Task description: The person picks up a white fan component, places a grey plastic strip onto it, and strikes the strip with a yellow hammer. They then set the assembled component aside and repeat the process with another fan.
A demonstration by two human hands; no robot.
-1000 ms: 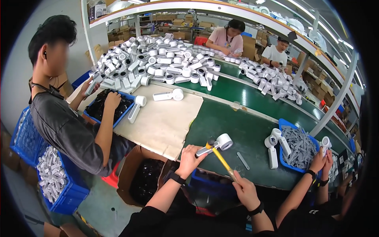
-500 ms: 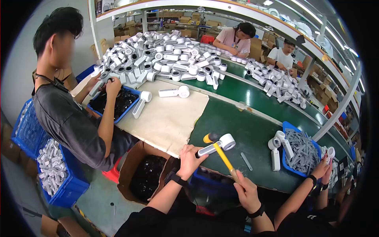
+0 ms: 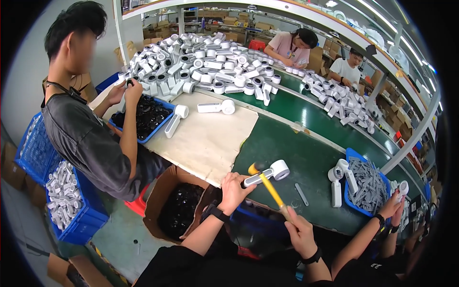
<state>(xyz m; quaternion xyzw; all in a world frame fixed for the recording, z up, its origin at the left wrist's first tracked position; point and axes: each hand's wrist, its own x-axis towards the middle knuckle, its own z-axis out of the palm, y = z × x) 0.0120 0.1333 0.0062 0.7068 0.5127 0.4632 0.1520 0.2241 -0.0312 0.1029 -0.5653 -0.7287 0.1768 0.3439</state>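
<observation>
The largest thing is the dark green worktable [image 3: 277,136], which spreads in front of both grips and to their right. Far beyond the grips lies a big heap of white-and-grey handheld housings [image 3: 205,67]. A beige sheet [image 3: 210,143] covers the surface beyond the left grip and to its left; an open cardboard box [image 3: 154,198] with glossy black parts [image 3: 179,208] stands lower, also to the left of this grip. To the right of the right grip and farther away, a blue tray [image 3: 352,154] is filled with grey strips [image 3: 370,179]. The right hand [image 3: 302,234] has its fingers wrapped around the lower end of a yellow-handled hammer [image 3: 273,193]; whether its head touches the left hand's piece, I cannot tell. The left hand [image 3: 233,193] is pinching the handle of one round-headed housing [image 3: 279,169], whose head points away to the right. The smallest thing, a single strip [image 3: 301,194], lies beyond the right grip, near the hammer.
</observation>
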